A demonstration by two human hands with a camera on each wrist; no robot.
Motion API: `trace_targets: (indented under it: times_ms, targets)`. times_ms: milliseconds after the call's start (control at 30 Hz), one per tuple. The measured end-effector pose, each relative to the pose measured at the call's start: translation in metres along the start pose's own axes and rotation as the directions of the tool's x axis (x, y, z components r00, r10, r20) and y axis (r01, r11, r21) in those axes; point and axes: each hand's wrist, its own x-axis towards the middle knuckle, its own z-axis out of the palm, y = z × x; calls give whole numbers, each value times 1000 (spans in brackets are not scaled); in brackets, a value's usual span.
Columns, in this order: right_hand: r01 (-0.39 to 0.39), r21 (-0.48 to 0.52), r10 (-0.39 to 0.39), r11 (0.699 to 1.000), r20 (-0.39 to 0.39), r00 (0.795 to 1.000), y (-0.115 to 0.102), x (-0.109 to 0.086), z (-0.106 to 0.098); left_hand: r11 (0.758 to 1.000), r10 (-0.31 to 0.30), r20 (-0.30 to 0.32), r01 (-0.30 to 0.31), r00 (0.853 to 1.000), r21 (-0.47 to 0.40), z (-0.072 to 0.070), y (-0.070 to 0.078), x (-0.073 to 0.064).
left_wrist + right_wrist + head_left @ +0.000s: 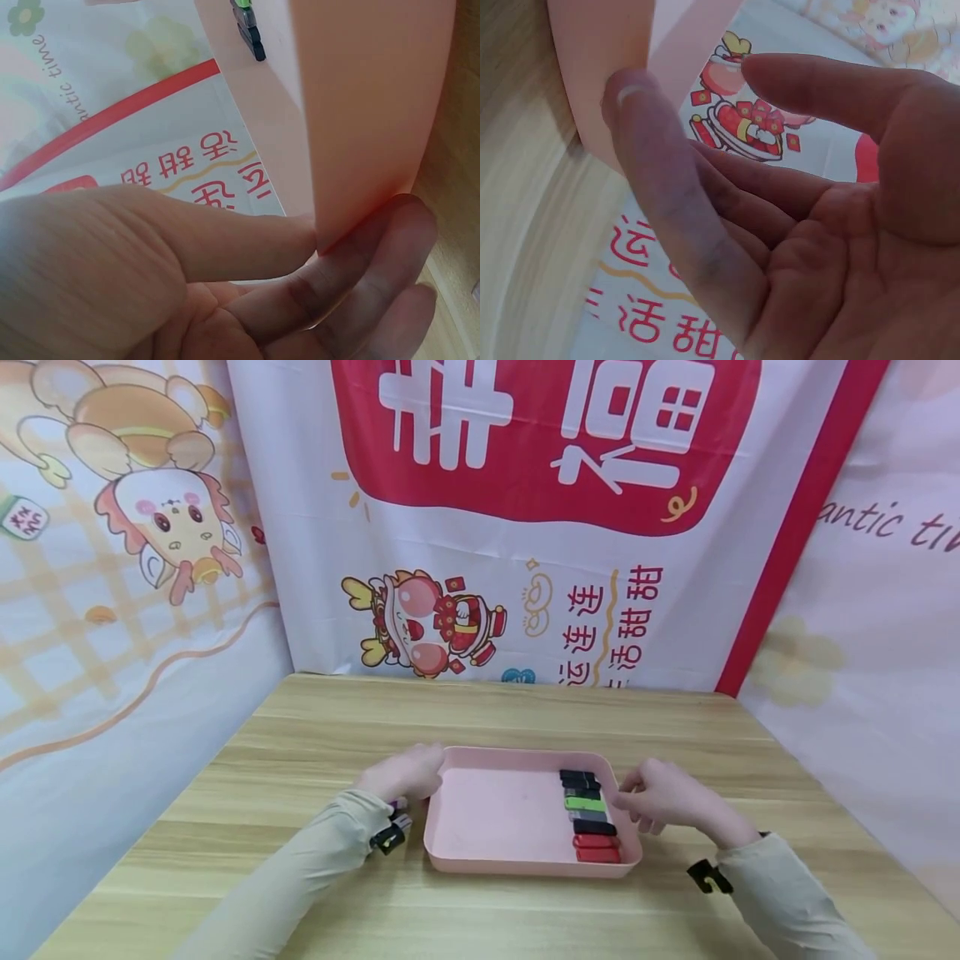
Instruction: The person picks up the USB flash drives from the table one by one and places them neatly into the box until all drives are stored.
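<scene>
A shallow pink rectangular tray (495, 810) lies on the wooden table. My left hand (405, 774) pinches its left wall, thumb at the rim and fingers curled against the outer side in the left wrist view. At the opposite end is my right hand (671, 797), its index finger touching the outside of the wall. In the right wrist view the thumb (810, 86) stands apart from the rim, with nothing gripped. Along the tray's right side lies a row of several small slim items: black ones (577, 776), a green one (585, 804), grey ones and red ones (597, 855). Their kind is unclear.
The wooden table (315, 877) extends around the tray. Printed cloth hangs behind it (480, 552) and at both sides, close to the table's edges. A black strap piece (709, 877) sits at the right wrist, another (390, 837) at the left.
</scene>
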Motion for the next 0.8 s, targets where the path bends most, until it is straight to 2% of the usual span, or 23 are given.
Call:
trace_targets:
  times_ms: [233,533,733,800]
  targets:
    - [-22,71,23,997,-8,1000,7,5,3,1000,11,-13,-11,1000,19,0,1,0]
    - [-64,51,67,997,-50,997,12,12,9,1000,-6,-5,6,1000,14,-1,0,0]
    - [-70,55,73,996,-60,996,14,15,11,999,19,-10,-19,1000,30,-1,0,0]
    - [-67,55,71,996,-59,996,15,15,11,999,34,-10,-34,999,10,-2,-1,-1]
